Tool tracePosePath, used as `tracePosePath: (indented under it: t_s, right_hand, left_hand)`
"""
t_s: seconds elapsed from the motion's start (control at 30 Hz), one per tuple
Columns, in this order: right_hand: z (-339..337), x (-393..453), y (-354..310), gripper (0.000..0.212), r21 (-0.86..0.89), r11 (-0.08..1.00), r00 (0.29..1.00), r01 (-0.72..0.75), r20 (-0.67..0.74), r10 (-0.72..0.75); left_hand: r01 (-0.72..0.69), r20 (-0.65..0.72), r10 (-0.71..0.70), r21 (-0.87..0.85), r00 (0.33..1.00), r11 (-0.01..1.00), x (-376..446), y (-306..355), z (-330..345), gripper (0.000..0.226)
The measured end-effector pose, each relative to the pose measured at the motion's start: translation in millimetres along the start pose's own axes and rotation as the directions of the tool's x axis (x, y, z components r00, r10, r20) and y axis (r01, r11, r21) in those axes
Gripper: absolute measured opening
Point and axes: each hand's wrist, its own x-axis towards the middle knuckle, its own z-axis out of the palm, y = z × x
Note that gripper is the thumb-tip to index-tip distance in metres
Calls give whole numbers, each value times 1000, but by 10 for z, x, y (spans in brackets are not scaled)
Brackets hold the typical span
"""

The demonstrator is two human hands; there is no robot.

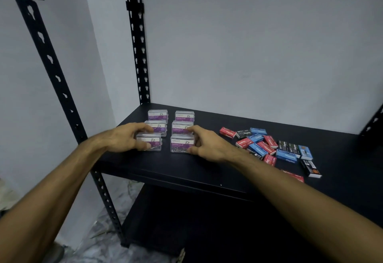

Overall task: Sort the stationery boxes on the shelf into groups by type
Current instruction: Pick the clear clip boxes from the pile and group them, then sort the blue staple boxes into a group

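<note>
- Shelf board (pixel 186 171): flat black metal surface carried on black slotted uprights (pixel 137 55), with a pale grey wall behind; both hands reach onto it from the near edge.
- Left hand (pixel 126 136): fingers and thumb curl round the near left clear plastic paper-clip box with a purple label (pixel 152 142), gripping it by its ends; the box sits on the board.
- Right hand (pixel 207 142): fingers and thumb curl round the near right clear paper-clip box (pixel 181 143), thumb at the near edge, fingertips at the far edge; this box also sits on the board.
- Paper-clip group: six identical clear boxes stand in two columns of three. The middle pair (pixel 179 127) lies just beyond the fingertips of both hands, and the far pair (pixel 157 114) stands beyond that, near the wall.
- Gap: a narrow strip of bare board separates the two columns, between the hands.
- Staple boxes (pixel 267 145): small red, blue and black cardboard boxes lie in a loose, unsorted heap to the right of the right hand, several overlapping and turned at differing angles.
- Black staple box (pixel 310 168): lies apart at the near right edge of the heap, beside the right forearm.
- Lower shelf (pixel 165 221): a second black board is visible beneath both forearms.
</note>
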Motion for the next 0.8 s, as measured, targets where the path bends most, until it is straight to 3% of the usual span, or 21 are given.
tracePosePath:
  t_s: [0.17,0.3,0.4,0.57,0.8]
  right_hand:
    - [-115,-127,67,69,-19,1000,999,2,-47,-3]
    - [-284,-250,188,70,-43,998,994,-39,-108,34]
    - [-423,-368,309,68,-34,997,988,-65,-145,60]
    - [-643,-589,522,63,-26,996,973,-79,-219,72]
    - [-938,-842,809,45,1,992,938,-129,-324,122]
  left_hand:
    - [39,-1,-39,69,999,997,-49,144,-131,63]
    - [5,-142,0,31,990,999,13,401,-185,49]
    - [-32,-253,63,125,965,992,123,624,-178,50]
    - [-3,-321,78,230,944,973,282,907,-170,51]
    - [-225,-302,266,162,916,961,475,1459,182,36]
